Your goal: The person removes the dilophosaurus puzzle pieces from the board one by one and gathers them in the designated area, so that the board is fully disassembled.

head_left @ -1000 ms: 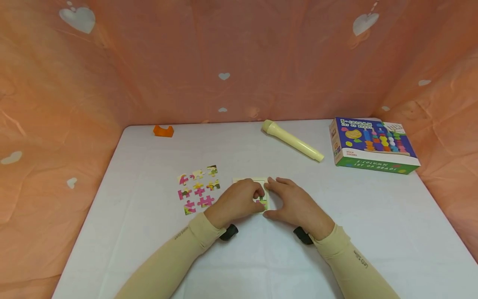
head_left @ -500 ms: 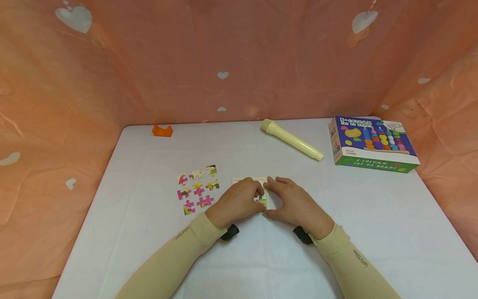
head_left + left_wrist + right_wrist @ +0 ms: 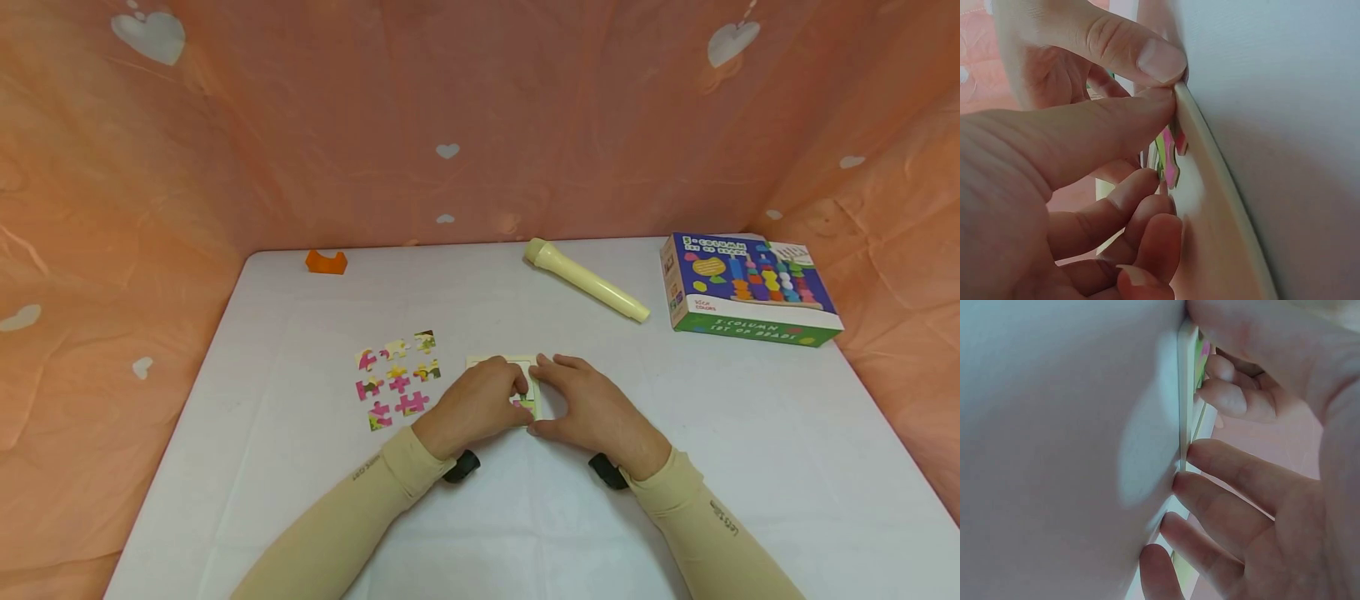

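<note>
At the middle of the table lies a small pale puzzle board (image 3: pixel 536 393) with a raised frame, partly covered by both hands. My left hand (image 3: pixel 478 402) reaches over it from the left, thumb and forefinger pinching a pink and green puzzle piece (image 3: pixel 1170 167) close over its surface. The other left fingers are bent beside the piece. My right hand (image 3: pixel 596 410) rests against the board's right side. Its thumb touches the near corner, and its spread, nearly straight fingers (image 3: pixel 1222 465) have their tips along the edge.
Several loose pink, yellow and green puzzle pieces (image 3: pixel 400 385) lie in rows left of the board. Farther back are an orange curved block (image 3: pixel 326 262), a pale yellow tube (image 3: pixel 588 282) and a bead-set box (image 3: pixel 752 292). An orange curtain (image 3: pixel 480 125) hangs behind the white table (image 3: pixel 285 467).
Both hands stay in place at the board, with only a slight shift of the left fingers over the piece. The other things have not moved.
</note>
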